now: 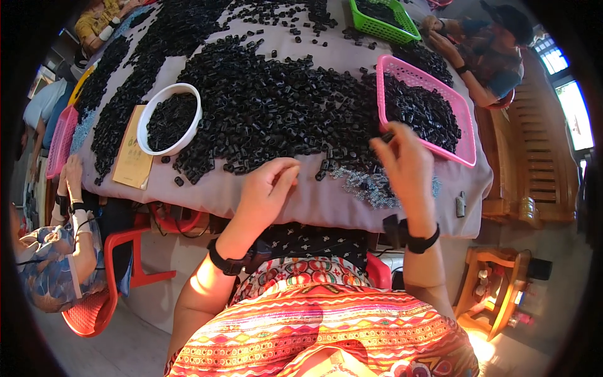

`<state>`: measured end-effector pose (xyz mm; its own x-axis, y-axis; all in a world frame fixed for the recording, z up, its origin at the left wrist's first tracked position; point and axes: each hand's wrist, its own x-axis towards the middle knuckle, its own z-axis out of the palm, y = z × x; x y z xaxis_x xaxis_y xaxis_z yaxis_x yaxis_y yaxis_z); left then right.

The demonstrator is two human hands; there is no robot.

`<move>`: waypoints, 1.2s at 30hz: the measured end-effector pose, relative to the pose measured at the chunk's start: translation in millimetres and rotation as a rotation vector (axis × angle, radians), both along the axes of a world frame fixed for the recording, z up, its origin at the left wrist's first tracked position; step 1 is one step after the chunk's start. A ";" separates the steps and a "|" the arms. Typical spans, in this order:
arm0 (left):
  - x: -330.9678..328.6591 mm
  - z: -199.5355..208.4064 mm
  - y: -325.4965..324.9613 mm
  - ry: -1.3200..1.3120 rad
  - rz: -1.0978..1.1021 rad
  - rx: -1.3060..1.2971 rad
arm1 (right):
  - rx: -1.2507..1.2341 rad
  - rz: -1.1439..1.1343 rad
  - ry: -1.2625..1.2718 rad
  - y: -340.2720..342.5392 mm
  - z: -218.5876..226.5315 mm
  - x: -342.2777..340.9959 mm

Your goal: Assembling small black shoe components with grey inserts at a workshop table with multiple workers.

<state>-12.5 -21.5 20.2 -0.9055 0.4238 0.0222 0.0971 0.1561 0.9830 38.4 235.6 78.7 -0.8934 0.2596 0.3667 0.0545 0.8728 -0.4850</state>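
My left hand (267,188) hovers over the near edge of the cloth, with thumb and fingers pinched together. Whatever may be between those fingertips is too small to make out. My right hand (409,164) is raised beside the near-left corner of a pink basket (470,141), its thumb and forefinger around a small black plastic piece. More black plastic pieces (264,113) are heaped across the table in front of me, and others lie in the basket. Just left of my right hand, a pile of small silvery-blue springs (370,187) lies near the table edge.
A white bowl (143,129) of black bits stands at left, by a tan booklet (133,168). A green basket (402,26) is at the far right. Co-workers sit on both sides. A red chair (113,283) and a wooden bench (540,144) flank the table.
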 end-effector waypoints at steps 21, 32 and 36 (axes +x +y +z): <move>0.5 -6.3 33.7 0.695 -0.181 -0.479 | 0.133 0.357 -0.017 -29.6 -49.6 33.7; 1.7 -11.3 26.3 0.729 -0.179 -0.481 | -0.035 0.263 -0.046 -26.2 -33.4 33.9; 6.8 -9.6 21.7 0.741 -0.180 -0.490 | 0.015 0.339 -0.067 -28.9 -33.2 39.3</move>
